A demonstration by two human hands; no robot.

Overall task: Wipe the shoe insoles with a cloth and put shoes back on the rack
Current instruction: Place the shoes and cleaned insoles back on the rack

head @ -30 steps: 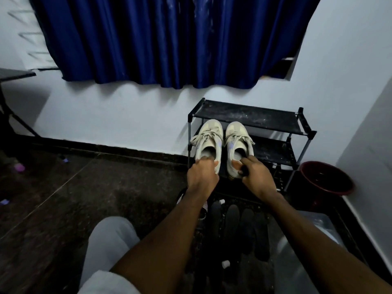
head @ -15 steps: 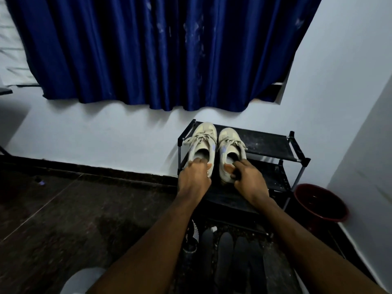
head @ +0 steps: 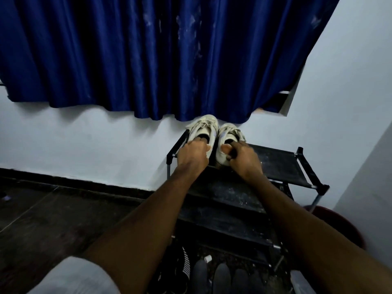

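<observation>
Two cream lace-up sneakers sit side by side at the left end of the top shelf of a black shoe rack (head: 282, 164), toes toward the white wall. My left hand (head: 192, 157) grips the heel of the left sneaker (head: 204, 129), fingers hooked into its opening. My right hand (head: 244, 159) grips the heel of the right sneaker (head: 230, 133), thumb at the collar. Several dark insoles (head: 221, 279) lie on the floor in front of the rack. No cloth is in view.
A dark blue curtain (head: 148, 56) hangs just above the sneakers. A dark red bucket (head: 337, 221) stands right of the rack by the side wall. A striped dark shoe (head: 185, 266) lies on the floor. The rack's lower shelves (head: 229, 200) are dusty.
Both hands have lifted the sneakers from the lower shelf level up onto the rack's top shelf and pushed them toward the wall. The view has tilted upward.
</observation>
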